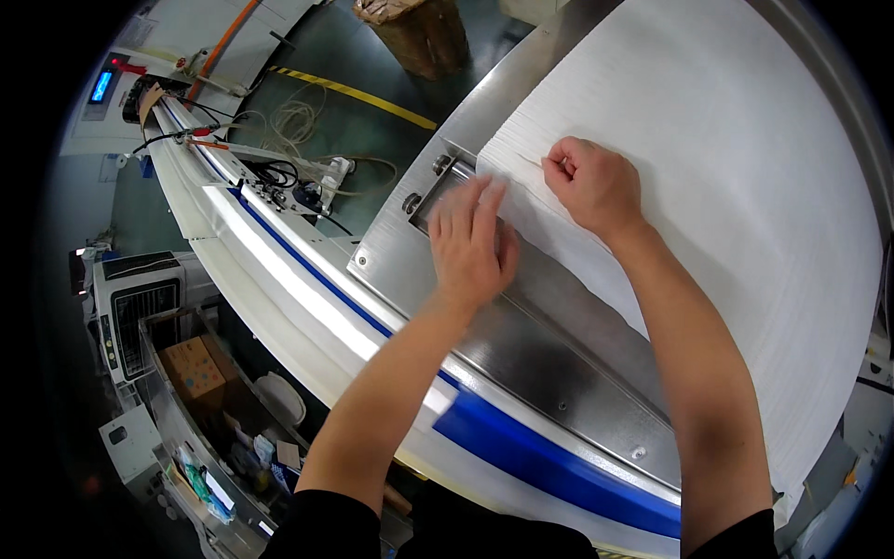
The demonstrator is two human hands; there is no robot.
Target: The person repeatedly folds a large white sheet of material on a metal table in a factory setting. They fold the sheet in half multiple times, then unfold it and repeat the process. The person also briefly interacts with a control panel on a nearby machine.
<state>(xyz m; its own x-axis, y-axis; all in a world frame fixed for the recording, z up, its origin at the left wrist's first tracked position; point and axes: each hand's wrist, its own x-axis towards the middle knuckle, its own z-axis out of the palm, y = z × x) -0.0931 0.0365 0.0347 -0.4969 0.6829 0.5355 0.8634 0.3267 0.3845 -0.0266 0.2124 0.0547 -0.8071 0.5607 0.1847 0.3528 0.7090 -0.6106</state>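
Observation:
A wide stack of thin white sheet material [726,186], with a ragged layered left edge, lies on a brushed metal table [494,345]. Over that stack, near its left edge, my right hand [596,186] is closed in a pinch. A thin pale strand or sheet edge shows by its fingertips, but what they hold is not clear. My left hand [472,238] is above a metal bracket [419,203] and the stack's near edge. Its fingers are stretched out, the tips blurred by motion, and nothing shows in them. A grey translucent layer [596,303] lies along the stack's near side.
A blue flap [549,466] and a long white rail [289,252] run along the table's near edge. Cables [296,121] lie on the floor beyond. A brown bin [419,37] stands behind; a cart holds a cardboard box [193,368] at lower left.

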